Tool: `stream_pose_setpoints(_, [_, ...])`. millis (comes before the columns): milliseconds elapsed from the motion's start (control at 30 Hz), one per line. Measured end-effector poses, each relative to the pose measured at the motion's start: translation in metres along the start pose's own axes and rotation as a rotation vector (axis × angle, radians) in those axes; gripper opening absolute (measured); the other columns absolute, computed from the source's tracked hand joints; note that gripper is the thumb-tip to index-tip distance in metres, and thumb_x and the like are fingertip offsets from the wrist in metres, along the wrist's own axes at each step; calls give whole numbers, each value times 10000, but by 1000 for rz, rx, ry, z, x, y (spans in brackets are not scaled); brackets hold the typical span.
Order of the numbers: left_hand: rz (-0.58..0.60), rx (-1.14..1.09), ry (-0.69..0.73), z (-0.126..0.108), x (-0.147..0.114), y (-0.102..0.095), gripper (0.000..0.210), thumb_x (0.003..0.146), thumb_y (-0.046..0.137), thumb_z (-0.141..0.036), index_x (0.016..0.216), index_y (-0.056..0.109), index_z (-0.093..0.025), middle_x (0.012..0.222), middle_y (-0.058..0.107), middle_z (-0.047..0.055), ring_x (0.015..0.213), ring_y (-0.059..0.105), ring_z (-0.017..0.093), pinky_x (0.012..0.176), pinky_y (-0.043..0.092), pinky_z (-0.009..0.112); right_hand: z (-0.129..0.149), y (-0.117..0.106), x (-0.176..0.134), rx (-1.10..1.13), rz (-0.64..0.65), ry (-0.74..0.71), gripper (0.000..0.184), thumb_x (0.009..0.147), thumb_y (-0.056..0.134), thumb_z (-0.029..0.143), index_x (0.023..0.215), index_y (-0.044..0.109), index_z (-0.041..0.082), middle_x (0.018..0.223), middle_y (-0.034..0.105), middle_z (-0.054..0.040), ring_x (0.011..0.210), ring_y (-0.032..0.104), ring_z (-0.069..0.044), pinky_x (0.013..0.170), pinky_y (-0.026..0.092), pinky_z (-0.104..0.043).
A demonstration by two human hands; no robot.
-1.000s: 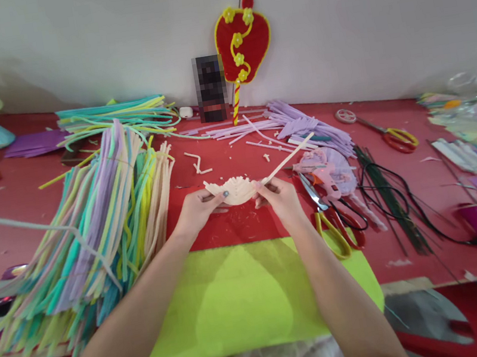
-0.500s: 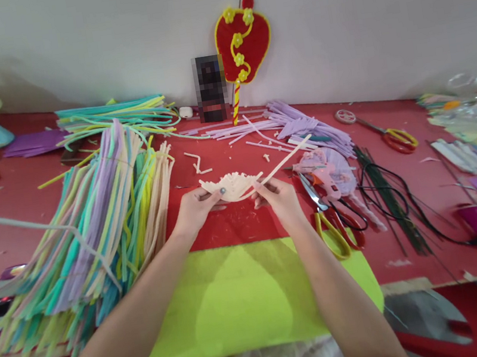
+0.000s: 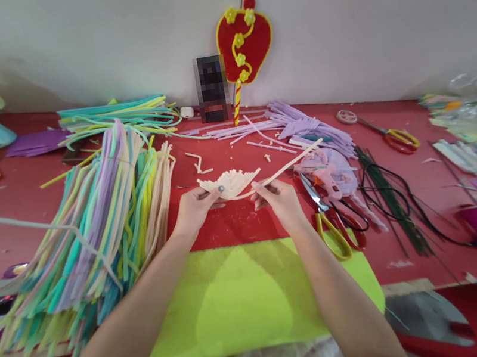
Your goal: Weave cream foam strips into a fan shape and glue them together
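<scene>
Between my hands is a cream fan-shaped piece (image 3: 232, 183) built of short pipe cleaner lengths set side by side, held just above the red table. My left hand (image 3: 196, 207) pinches its left end, thumb on top and the other fingers underneath. A long cream pipe cleaner (image 3: 292, 161) runs along the lower curve of the fan and slants up to the right. My right hand (image 3: 276, 196) pinches this strip near the fan's right end, leaving the free end sticking out past the fingers.
A large bundle of pastel pipe cleaners (image 3: 87, 226) lies left. To the right are yellow-handled scissors (image 3: 330, 230), a pink glue gun (image 3: 324, 180), lilac pipe cleaners (image 3: 311, 124) and dark green stems (image 3: 387, 203). A lime-green sheet (image 3: 240, 305) covers the front edge. A red fan-shaped ornament (image 3: 244, 45) stands behind.
The right hand has drawn the long pipe cleaner slightly down and away from the fan's right side, opening a gap. Its free end now reaches farther right. My left hand stays nearly still.
</scene>
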State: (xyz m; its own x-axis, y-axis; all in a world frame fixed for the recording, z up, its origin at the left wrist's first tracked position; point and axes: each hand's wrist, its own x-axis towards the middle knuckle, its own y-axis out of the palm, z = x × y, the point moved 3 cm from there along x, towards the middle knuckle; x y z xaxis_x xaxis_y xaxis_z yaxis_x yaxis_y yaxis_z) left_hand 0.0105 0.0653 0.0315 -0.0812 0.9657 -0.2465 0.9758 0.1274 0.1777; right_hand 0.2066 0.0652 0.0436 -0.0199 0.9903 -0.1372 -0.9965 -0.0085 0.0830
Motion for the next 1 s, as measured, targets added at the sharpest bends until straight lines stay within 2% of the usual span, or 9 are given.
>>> stream_pose_setpoints(367, [26,0,-20,1,0,1,389,580,806,-424,795,704,-117,843,741,79,733,703,200,727,601,339,0,1,0,21,14,1,326,708,717,465,824,647,170,646,666,-3,491,594,-108,502,542,-245])
stream_pose_setpoints(567, [120,35,-45,6,1,3,391,595,793,-430,822,715,-121,826,736,68,702,692,179,710,602,333,-3,-1,1,-17,17,7,323,705,716,475,717,627,164,642,659,-9,481,592,-105,495,540,-240])
stream_pose_setpoints(800, [159,46,-56,9,1,3,375,613,788,-417,834,713,-124,833,734,71,735,694,187,725,599,343,-3,-2,1,-17,-9,-15,332,703,714,483,716,635,161,628,654,-7,484,581,-100,494,531,-234])
stream_pose_setpoints(1000, [148,38,-54,8,1,5,352,614,789,-410,817,716,-131,820,732,74,738,693,194,717,599,345,-1,-1,0,-17,-18,-9,334,707,709,487,706,633,162,617,646,-1,475,579,-97,496,528,-234])
